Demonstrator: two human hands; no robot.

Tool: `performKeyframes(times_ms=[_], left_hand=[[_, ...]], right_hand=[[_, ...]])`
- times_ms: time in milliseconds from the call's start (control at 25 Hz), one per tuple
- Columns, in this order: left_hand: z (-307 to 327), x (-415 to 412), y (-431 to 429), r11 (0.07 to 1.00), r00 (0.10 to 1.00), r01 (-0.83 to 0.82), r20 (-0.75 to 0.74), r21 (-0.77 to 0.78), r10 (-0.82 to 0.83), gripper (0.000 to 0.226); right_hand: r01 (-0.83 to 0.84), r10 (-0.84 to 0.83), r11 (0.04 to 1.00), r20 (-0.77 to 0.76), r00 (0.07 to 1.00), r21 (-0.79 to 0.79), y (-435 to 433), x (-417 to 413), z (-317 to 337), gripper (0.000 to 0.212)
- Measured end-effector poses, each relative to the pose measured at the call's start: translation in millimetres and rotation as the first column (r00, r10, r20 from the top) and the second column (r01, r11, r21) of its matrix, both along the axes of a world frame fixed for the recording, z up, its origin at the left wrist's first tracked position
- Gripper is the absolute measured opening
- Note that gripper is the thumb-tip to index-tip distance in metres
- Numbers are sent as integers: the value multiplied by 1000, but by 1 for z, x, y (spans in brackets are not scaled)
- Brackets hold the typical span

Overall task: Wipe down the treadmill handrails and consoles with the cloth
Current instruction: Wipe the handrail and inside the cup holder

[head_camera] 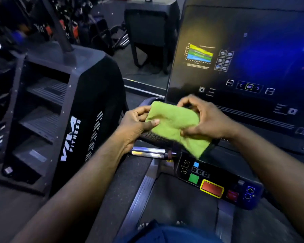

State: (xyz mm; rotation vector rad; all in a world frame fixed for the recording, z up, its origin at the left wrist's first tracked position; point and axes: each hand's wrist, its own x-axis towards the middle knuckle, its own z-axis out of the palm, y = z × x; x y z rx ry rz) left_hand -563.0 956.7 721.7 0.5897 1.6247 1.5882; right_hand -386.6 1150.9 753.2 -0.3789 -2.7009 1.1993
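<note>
Standing beside a black stair-climber, a person readies a green cloth over a treadmill. The left hand pinches the cloth's left edge; the right hand grips its other side. Beyond waits the lit console, below it the control panel. Folding appears under way; next, the cloth must be pressed flat against a surface.

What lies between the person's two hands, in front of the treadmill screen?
In the head view, only the green cloth lies there; the left hand and the right hand both hold it.
</note>
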Motion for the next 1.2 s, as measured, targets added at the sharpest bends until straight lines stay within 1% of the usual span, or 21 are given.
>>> performKeyframes(times_ms=[40, 80, 160, 200, 240, 280, 320, 360, 400, 440, 480, 520, 560, 600, 680, 760, 800, 880, 1000, 1120, 1200], left_hand=[[-19, -8, -1, 998, 999, -36, -33, -59, 34, 65], [-38, -13, -5, 987, 995, -31, -101, -155, 15, 71], [-79, -15, -12, 918, 933, 75, -297, -390, -203, 71], [-100, -14, -17, 868, 852, 116, -401, -483, -337, 67], [-119, -11, -22, 834, 738, 135, -508, -535, -445, 63], [-137, -8, -25, 819, 588, 147, -617, -554, -523, 63], [-153, -7, -26, 824, 434, 144, -713, -548, -550, 64], [-166, -8, -25, 836, 327, 131, -773, -534, -545, 64], [-172, -10, -22, 839, 252, 105, -801, -534, -542, 61], [-172, -14, -18, 822, 205, 70, -798, -566, -567, 55], [-172, -19, -12, 786, 183, 37, -769, -617, -612, 48], [-169, -25, -5, 736, 183, 13, -722, -677, -668, 42], [-166, -30, 1, 683, 205, 0, -668, -730, -715, 41], [-164, -35, 6, 640, 222, -15, -627, -768, -747, 44], [-168, -40, 10, 624, 187, -75, -625, -778, -758, 51], [-171, -41, 8, 639, 127, -122, -650, -760, -749, 55], [-172, -41, 8, 651, 108, -129, -663, -748, -741, 56], [-174, -41, 10, 642, 100, -132, -654, -755, -749, 58], [-175, -41, 13, 588, 96, -149, -603, -795, -792, 62], [-172, -39, 12, 543, 121, -119, -555, -831, -823, 54], [-168, -41, 14, 545, 110, -115, -556, -831, -824, 49]], right_hand=[[55, -51, 986, -32, 998, 160, 3, -11, -1, 75], [85, -79, 937, -31, 996, 338, 7, -21, -2, 79], [-6, -61, 777, 85, 995, 629, 14, -42, -3, 79], [-107, -21, 702, 171, 985, 704, 16, -52, -9, 76], [-229, 35, 642, 269, 962, 732, 15, -60, -21, 74], [-367, 93, 591, 392, 915, 718, 14, -63, -37, 74], [-520, 131, 556, 549, 826, 649, 15, -63, -57, 76], [-634, 136, 561, 696, 705, 533, 14, -61, -70, 82], [-679, 128, 613, 797, 590, 405, 15, -59, -79, 91], [-698, 136, 641, 847, 513, 319, 20, -58, -81, 99], [-717, 149, 642, 873, 464, 271, 26, -63, -82, 106], [-756, 161, 607, 894, 419, 245, 30, -71, -81, 109], [-786, 163, 576, 912, 377, 223, 30, -81, -81, 109], [-798, 169, 573, 926, 338, 187, 28, -90, -81, 105], [-778, 213, 619, 932, 294, 104, 25, -111, -88, 86], [-772, 289, 632, 902, 320, 71, 20, -132, -98, 60], [-777, 304, 625, 892, 335, 79, 20, -142, -102, 54], [-803, 320, 590, 890, 324, 81, 13, -157, -110, 49], [-843, 313, 532, 907, 282, 79, -2, -161, -114, 51], [-794, 234, 599, 926, 295, 102, 10, -154, -94, 53], [-707, 173, 693, 919, 355, 143, 18, -146, -85, 54]])
